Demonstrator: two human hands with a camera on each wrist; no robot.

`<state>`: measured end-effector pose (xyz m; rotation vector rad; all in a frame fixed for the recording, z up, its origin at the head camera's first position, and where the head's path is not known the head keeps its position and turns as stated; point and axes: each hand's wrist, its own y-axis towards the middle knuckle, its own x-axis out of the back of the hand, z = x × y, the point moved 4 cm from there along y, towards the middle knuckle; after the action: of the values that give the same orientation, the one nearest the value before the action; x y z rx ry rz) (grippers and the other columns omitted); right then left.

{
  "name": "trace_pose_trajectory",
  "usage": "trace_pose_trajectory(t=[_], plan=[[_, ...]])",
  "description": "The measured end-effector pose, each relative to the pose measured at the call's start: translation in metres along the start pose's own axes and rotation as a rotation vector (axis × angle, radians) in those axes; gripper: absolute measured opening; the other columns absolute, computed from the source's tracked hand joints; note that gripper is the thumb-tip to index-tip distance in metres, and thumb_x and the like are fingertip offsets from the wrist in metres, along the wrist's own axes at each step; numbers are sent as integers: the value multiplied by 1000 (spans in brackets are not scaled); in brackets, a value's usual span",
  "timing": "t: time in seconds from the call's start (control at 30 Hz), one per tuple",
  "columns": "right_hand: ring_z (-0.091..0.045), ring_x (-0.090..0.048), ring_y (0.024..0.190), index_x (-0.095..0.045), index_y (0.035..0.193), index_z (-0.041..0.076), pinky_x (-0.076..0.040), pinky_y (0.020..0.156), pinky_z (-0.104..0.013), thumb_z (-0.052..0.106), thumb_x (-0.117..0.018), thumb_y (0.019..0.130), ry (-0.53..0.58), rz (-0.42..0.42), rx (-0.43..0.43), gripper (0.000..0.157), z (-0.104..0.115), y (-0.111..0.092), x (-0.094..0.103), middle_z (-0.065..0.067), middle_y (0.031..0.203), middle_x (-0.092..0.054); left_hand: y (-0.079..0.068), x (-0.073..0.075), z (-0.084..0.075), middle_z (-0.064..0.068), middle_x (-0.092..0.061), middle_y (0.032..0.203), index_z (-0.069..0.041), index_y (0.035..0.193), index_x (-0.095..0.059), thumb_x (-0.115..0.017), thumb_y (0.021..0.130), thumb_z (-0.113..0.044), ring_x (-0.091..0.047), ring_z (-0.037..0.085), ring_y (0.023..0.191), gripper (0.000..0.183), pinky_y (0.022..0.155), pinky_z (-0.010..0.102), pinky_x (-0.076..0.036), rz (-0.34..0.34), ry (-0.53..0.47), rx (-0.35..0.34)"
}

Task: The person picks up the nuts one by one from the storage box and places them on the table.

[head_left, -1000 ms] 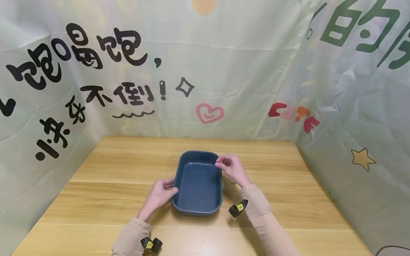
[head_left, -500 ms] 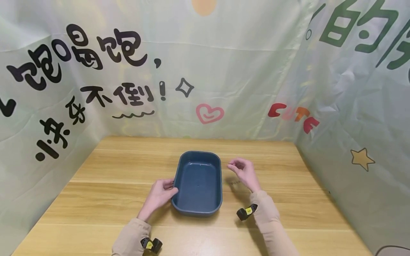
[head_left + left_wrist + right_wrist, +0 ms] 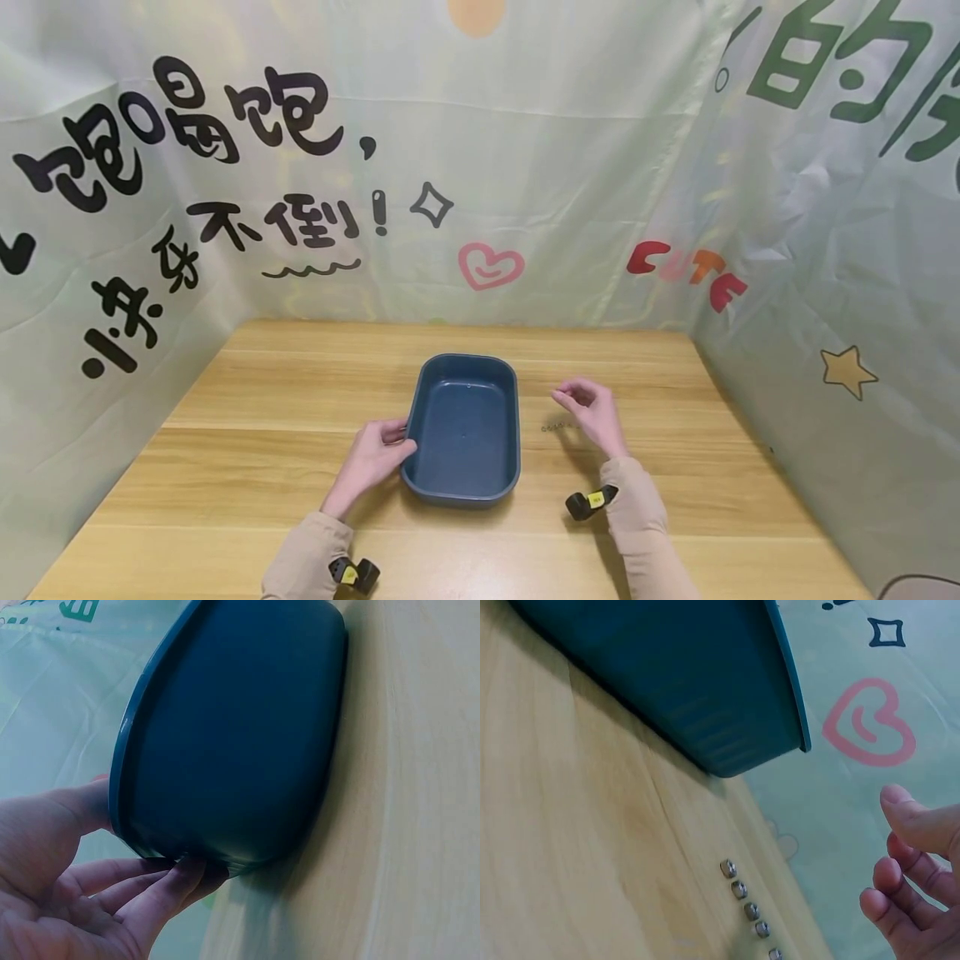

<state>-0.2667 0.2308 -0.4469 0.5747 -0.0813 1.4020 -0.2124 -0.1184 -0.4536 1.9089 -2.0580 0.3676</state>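
A deep blue rectangular plastic tray point(image 3: 463, 433) stands on the table, its inside bare. My left hand point(image 3: 375, 454) grips the tray's left side, thumb over the rim and fingers against the outer wall, as the left wrist view confirms. To the right of the tray, my right hand point(image 3: 595, 412) hovers above the tabletop with loosely bent fingers. Thumb and fingertips stand apart in the right wrist view, nothing visible between them. Several small metal nuts point(image 3: 739, 889) lie in a row beneath that hand; part of the row is hidden in the head view.
The wooden table point(image 3: 300, 492) reaches back to a printed cloth point(image 3: 570, 167) that hangs behind it and along both sides. Both wrists carry small black cameras over beige sleeves.
My right hand has drawn away from the tray's far right corner, moving right and slightly nearer, over the nuts. The left hand and tray have stayed put.
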Motion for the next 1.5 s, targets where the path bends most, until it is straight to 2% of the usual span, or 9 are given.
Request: trace_pose_trajectory(t=[0.37,0.6,0.67,0.9,1.0,1.2,1.37,1.5], plan=[[3,-60,75,-72,101,-5,-52,73,-10,6,-75,87,-9,-48,-83,18,-14,-4,7,-22,97,-73,1,0,1,32,-70,117,14,125,-62,-66,85,1,-72,41,107,43,93,44,-62,-2,-5,-8],[4,-61,76,-72,103,-6,-52,74,-9,8,-75,88,2,-98,-96,20,-25,-6,18,-21,98,-74,1,0,1,32,-69,117,15,126,-61,-66,85,2,-72,42,107,42,94,45,-62,2,-8,-7],[4,-62,76,-72,103,-6,-52,74,-9,10,-75,89,1,-110,-101,21,-28,-6,22,-17,97,-75,1,0,1,32,-69,117,15,125,-61,-65,85,2,-72,42,107,42,93,45,-62,2,-10,-6],[4,-63,76,-73,104,-4,-54,72,-11,11,-76,87,25,-127,-120,23,-37,-10,31,13,86,-73,0,0,1,32,-70,117,15,125,-62,-66,85,1,-72,42,107,43,93,44,-62,-3,-11,-5],[4,-62,73,-72,103,-7,-53,68,-11,8,-76,87,35,-126,-110,23,-40,-11,35,9,84,-74,0,0,1,32,-70,117,15,125,-62,-65,85,1,-72,41,107,43,93,44,-62,-2,-9,-8],[3,-59,71,-72,101,-10,-51,65,-11,2,-77,84,32,-109,-111,22,-49,-14,43,-14,90,-76,0,0,1,31,-71,114,15,124,-63,-66,84,1,-73,41,106,42,92,43,-62,-5,1,-11],[4,-59,73,-74,102,-7,-51,69,-11,5,-78,84,-47,-54,-126,23,-55,-17,45,-24,97,-74,0,0,1,31,-71,114,14,124,-63,-66,84,1,-73,40,106,42,92,43,-62,-8,4,-12],[3,-57,75,-76,100,-3,-49,70,-12,9,-79,84,-127,-16,-121,20,-60,-18,45,-25,102,-74,0,-1,1,31,-71,114,15,124,-62,-65,84,0,-73,40,105,42,92,44,-62,-6,2,-11]])
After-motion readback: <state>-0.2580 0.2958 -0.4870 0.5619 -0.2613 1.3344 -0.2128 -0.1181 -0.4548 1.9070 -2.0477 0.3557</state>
